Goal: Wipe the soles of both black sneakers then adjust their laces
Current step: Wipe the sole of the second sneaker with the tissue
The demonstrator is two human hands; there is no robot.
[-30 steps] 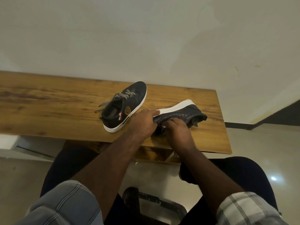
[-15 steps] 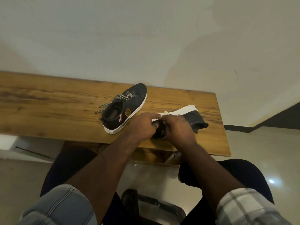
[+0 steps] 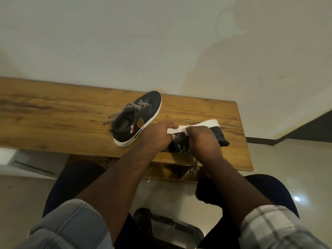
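One black sneaker (image 3: 138, 121) with a white sole and checkered laces stands upright on the wooden bench (image 3: 53, 115), toe pointing away. The second black sneaker (image 3: 220, 136) lies tipped on its side to the right, its white sole (image 3: 206, 124) turned up and away from me. My left hand (image 3: 158, 135) grips its heel end. My right hand (image 3: 203, 141) is curled over its middle and presses a small white wad (image 3: 187, 131), seemingly a tissue, against the sole's edge. A lace end (image 3: 195, 164) dangles over the bench's front edge.
A pale wall rises right behind the bench. The bench's right end (image 3: 244, 141) is close to the tipped sneaker. My knees in dark trousers and a dark stool frame (image 3: 170, 223) sit below the bench, over a glossy floor.
My right hand has moved up from the lace side of the tipped sneaker onto its white sole. My left hand has kept hold of the heel. The upright sneaker has stayed put.
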